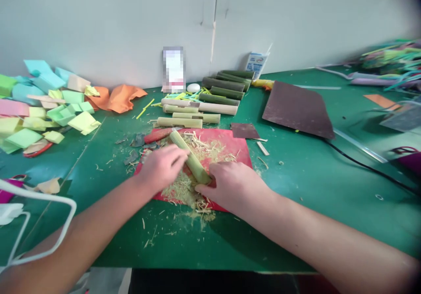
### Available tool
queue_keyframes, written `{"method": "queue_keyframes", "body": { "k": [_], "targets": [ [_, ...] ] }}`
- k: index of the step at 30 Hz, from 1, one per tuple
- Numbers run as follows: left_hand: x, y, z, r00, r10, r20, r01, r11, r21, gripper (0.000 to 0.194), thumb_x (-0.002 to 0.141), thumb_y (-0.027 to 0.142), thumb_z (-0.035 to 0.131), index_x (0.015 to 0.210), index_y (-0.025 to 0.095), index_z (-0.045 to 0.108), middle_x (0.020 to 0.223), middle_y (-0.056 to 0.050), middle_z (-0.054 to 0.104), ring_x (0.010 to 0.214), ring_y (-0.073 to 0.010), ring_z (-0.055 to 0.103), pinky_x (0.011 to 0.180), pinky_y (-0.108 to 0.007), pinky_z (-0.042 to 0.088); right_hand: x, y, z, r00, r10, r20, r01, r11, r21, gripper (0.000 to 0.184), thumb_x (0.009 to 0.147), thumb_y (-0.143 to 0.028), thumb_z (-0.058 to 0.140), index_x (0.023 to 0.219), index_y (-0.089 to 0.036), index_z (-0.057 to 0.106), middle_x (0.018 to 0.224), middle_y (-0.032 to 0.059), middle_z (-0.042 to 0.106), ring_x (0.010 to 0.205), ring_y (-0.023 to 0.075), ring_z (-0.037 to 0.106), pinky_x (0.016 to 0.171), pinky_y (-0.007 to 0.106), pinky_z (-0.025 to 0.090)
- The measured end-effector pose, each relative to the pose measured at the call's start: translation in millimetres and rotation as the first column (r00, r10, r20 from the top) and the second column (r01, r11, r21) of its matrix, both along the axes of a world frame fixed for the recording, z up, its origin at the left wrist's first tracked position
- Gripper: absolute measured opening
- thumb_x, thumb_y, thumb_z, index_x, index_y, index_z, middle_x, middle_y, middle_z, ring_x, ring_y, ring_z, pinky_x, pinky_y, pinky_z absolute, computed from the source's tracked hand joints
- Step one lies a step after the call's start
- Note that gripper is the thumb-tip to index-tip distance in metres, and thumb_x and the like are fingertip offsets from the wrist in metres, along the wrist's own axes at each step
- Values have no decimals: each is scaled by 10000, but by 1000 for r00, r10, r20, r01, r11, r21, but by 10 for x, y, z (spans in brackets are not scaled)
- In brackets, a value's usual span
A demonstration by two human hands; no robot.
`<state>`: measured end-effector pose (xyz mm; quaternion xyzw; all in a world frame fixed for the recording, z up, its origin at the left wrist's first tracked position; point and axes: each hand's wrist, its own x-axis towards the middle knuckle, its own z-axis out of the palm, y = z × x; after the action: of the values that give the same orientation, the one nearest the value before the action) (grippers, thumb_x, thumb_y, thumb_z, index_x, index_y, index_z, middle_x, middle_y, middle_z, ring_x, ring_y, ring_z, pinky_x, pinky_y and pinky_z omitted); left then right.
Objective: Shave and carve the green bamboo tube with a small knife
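A peeled pale-green bamboo tube [190,158] lies slanted above a red sheet [242,153], its far end pointing up and left. My right hand [235,180] is closed around the tube's near end. Beside the tube's left side is my left hand [164,164], its fingers curled and pinched together against it. Whatever the left fingers may hold is hidden. Fine bamboo shavings [179,191] cover much of the sheet. A red-handled tool [159,135] rests at the sheet's far left edge, near dark scraps [131,157]. A small brown square [245,130] overlaps the far right corner.
Several bamboo tubes [219,107], pale and dark green, lie in rows behind the sheet. A phone [174,68] leans on the wall near a white egg-shaped object [193,87]. Folded papers [42,105] crowd the left; a large brown sheet [297,109] and cable [368,164] lie right.
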<state>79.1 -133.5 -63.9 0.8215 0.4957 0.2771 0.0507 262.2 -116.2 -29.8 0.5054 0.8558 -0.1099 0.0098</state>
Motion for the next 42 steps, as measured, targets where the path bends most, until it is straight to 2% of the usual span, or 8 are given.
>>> {"method": "queue_keyframes", "body": {
  "k": [3,8,13,18,22,26,30,42],
  "targets": [
    [-38,53,-22,989,-148,-4,147,985,-86,220,913,222,465,988,165,663,785,-36,659,684,-125,612,603,-232,472,-2,-4,-8,1000,12,15,-12,1000,-10,271,738,-449,557,678,-194,627,675,47,664,620,199,620,464,265,306],
    [-226,259,-69,988,126,88,-132,988,76,195,890,229,513,961,153,678,911,-68,688,838,-170,643,769,-292,496,3,-25,-23,999,20,33,-21,999,30,306,775,-472,525,694,-190,611,690,50,652,640,216,625,466,269,316],
    [-169,153,-63,996,-78,38,81,995,-63,219,907,237,488,1018,184,669,832,-36,673,740,-133,633,661,-248,490,14,-32,-21,999,35,38,-34,999,-5,292,783,-460,528,706,-189,603,692,48,644,644,206,618,489,275,336],
    [-178,176,-68,994,72,78,-77,995,65,212,898,231,499,986,162,679,880,-60,683,801,-160,638,739,-285,499,15,-60,-9,999,32,41,-34,998,55,308,813,-461,490,714,-186,588,695,46,636,633,211,615,468,281,283],
    [-190,184,-76,998,-49,37,51,998,-43,232,901,232,494,1052,182,663,860,-45,678,753,-138,634,691,-254,503,12,-85,-18,997,48,58,-52,996,68,297,819,-446,478,721,-185,580,688,42,631,614,209,610,455,283,212],
    [-187,171,-76,997,55,47,-57,997,45,226,901,232,495,1024,162,672,885,-60,679,808,-155,637,751,-281,505,28,-99,-66,999,49,20,-52,988,149,260,825,-415,468,782,-177,564,703,39,609,591,186,588,449,278,177],
    [-158,113,-75,1000,-15,4,15,1000,6,249,908,229,484,1082,162,649,861,-56,675,768,-148,638,693,-270,506,40,-96,-112,994,91,-61,-76,972,222,170,784,-329,507,829,-170,544,769,40,597,613,170,578,454,275,192],
    [-227,194,-96,992,129,-9,-129,991,22,241,890,236,507,1083,199,645,964,-42,685,863,-165,649,807,-297,518,37,-80,-65,998,61,-1,-59,969,239,180,807,-336,481,774,-173,551,718,35,592,586,171,591,452,277,217]
  ]
}}
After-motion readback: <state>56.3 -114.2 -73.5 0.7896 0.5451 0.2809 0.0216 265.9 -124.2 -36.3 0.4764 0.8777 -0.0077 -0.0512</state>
